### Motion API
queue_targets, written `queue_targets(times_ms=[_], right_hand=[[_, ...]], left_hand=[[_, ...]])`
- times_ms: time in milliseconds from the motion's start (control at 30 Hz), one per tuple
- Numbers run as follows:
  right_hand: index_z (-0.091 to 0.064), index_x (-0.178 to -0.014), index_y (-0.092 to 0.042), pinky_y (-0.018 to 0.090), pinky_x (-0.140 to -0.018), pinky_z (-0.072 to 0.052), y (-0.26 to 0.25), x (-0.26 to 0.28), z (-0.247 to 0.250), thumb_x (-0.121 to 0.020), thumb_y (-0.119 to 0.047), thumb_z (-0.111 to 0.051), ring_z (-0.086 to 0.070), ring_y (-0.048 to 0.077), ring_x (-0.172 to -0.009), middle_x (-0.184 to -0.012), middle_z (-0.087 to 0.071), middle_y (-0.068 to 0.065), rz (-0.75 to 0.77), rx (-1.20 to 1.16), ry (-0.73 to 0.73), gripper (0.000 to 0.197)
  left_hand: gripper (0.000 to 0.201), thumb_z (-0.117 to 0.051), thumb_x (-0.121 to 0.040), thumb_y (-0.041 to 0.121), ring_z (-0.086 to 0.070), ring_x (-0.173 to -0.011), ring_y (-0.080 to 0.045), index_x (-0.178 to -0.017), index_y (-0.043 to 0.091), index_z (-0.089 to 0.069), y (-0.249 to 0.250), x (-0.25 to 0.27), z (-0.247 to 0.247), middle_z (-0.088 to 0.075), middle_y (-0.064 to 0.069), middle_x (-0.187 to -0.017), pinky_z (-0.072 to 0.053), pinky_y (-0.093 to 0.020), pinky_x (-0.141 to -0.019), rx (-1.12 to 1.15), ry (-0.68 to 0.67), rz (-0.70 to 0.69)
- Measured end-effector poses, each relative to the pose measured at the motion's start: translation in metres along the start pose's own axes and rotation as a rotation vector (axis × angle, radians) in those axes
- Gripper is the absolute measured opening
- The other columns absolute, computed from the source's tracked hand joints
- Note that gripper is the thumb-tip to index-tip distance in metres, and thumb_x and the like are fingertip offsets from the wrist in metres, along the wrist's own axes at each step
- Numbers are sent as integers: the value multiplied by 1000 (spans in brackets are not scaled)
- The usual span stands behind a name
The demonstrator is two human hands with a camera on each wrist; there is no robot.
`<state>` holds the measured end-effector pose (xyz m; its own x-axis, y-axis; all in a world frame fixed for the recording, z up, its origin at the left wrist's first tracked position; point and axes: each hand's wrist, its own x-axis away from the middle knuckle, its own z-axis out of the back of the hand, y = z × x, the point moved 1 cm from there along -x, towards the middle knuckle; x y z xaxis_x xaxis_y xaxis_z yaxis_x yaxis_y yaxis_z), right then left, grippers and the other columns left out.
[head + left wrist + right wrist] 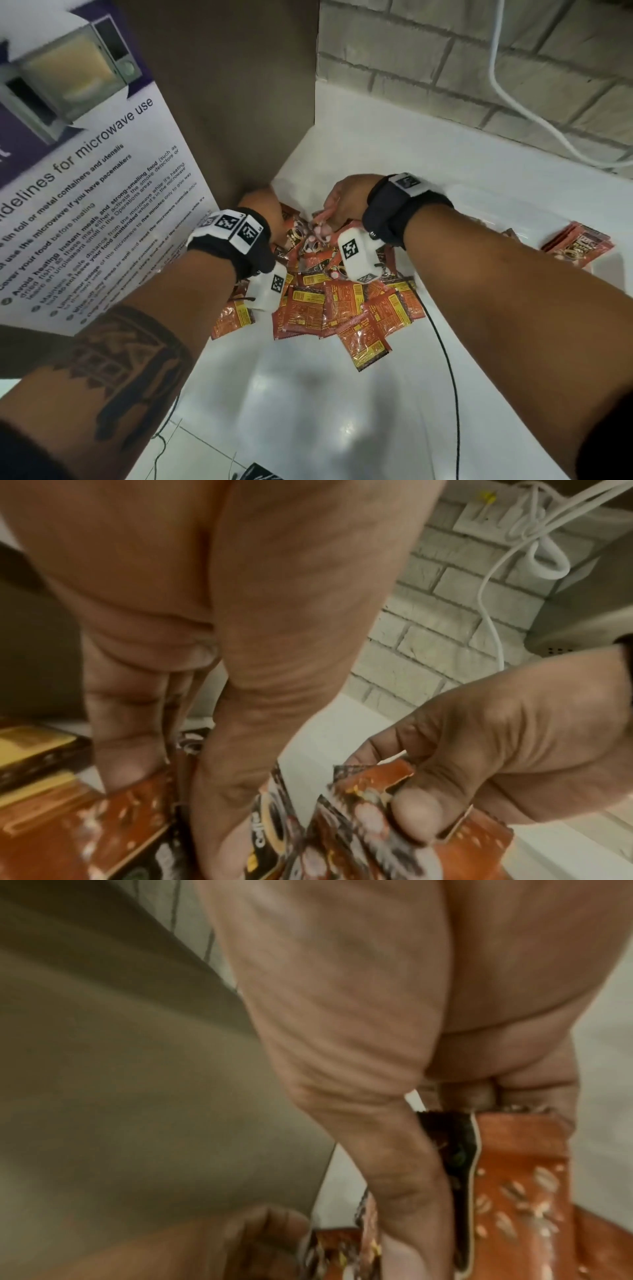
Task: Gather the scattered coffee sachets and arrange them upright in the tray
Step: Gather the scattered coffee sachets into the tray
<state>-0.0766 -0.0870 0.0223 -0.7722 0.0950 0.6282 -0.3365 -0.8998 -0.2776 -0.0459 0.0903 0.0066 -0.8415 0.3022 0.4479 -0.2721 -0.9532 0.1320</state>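
Several orange-red coffee sachets [346, 308] lie in a loose heap on the white counter [308, 394]. Both hands reach into the heap's far side. My left hand [267, 212] is at the far left; in the left wrist view its thumb [240, 750] and fingers [126, 750] close on a sachet edge [174, 739]. My right hand [342, 202] grips a small bunch of sachets [520, 1191] between thumb and fingers, also seen in the left wrist view [373, 831]. More sachets [579, 243] stand upright in the white tray [613, 260] at the right.
A brown panel [222, 102] carrying a microwave-guidelines poster [85, 205] stands close on the left. Behind is a pale brick wall [479, 51] with a white cable [507, 96]. A thin black cable [452, 377] runs over the counter near the heap.
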Motion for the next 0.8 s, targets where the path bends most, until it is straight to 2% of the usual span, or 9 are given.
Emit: queue_targets(times_ms=[67,133,233,300,433,500,600,700,800], right_hand=[[-62,-130,-9,34,-97,-50,-2,-6,-12,-69,-46,-87,-62,24,-112,-128,-66,4,-11,33,4,76],[-61,-130,-4,33,-92,-51,-2,-7,-22,-69,-43,-89,-63,28,-115,-129,-66,11,-10,54,-8,78],[-60,-131,-5,29,-84,-49,-4,-8,-29,-66,-40,-91,-64,27,-112,-126,-66,10,-5,45,3,79],[-61,-130,-7,31,-89,-50,-7,-9,-29,-68,-41,-89,-62,26,-114,-128,-65,7,20,69,-1,77],[-61,-133,-14,25,-81,-40,-7,-9,-27,-75,-36,-86,-60,23,-115,-130,-64,3,57,92,22,67],[-60,-136,-14,25,-82,-40,-5,-10,-26,-78,-36,-83,-60,24,-118,-132,-63,4,55,78,50,66],[-57,-138,-13,28,-90,-43,-5,-8,-23,-82,-37,-80,-57,25,-121,-135,-60,6,44,32,80,66],[-59,-135,-16,29,-95,-46,-4,0,-14,-82,-32,-81,-58,24,-119,-134,-62,3,61,-51,149,60],[-65,-128,-17,23,-88,-45,-3,13,2,-81,-25,-81,-60,21,-116,-128,-64,1,82,-147,229,50]], left_hand=[[85,-90,-71,25,-58,-123,-32,-139,3,-44,2,-5,-4,-57,-12,-135,-48,-35,-95,47,17,21],[92,-88,-74,22,-52,-130,-33,-147,4,-35,5,-8,-6,-50,-14,-144,-46,-38,-102,79,22,28],[86,-82,-80,26,-51,-131,-33,-149,6,-34,8,-12,-10,-49,-14,-145,-46,-40,-104,136,13,8],[79,-78,-83,26,-53,-128,-33,-148,8,-35,9,-13,-11,-52,-13,-143,-48,-39,-103,164,-15,-18],[63,-82,-78,16,-58,-119,-26,-134,15,-54,14,-13,-9,-59,-6,-134,-49,-35,-100,171,-41,-106],[59,-82,-78,11,-60,-118,-25,-132,15,-59,17,-12,-8,-61,-6,-132,-49,-33,-99,165,-40,-136],[56,-80,-79,8,-60,-118,-26,-131,12,-61,19,-12,-6,-63,-8,-132,-49,-37,-102,194,-8,-148],[46,-77,-83,7,-61,-116,-26,-126,11,-63,21,-13,2,-63,-8,-130,-50,-36,-100,219,49,-149],[33,-70,-89,7,-61,-113,-25,-121,13,-65,26,-13,17,-64,-6,-128,-50,-32,-95,227,138,-179]])
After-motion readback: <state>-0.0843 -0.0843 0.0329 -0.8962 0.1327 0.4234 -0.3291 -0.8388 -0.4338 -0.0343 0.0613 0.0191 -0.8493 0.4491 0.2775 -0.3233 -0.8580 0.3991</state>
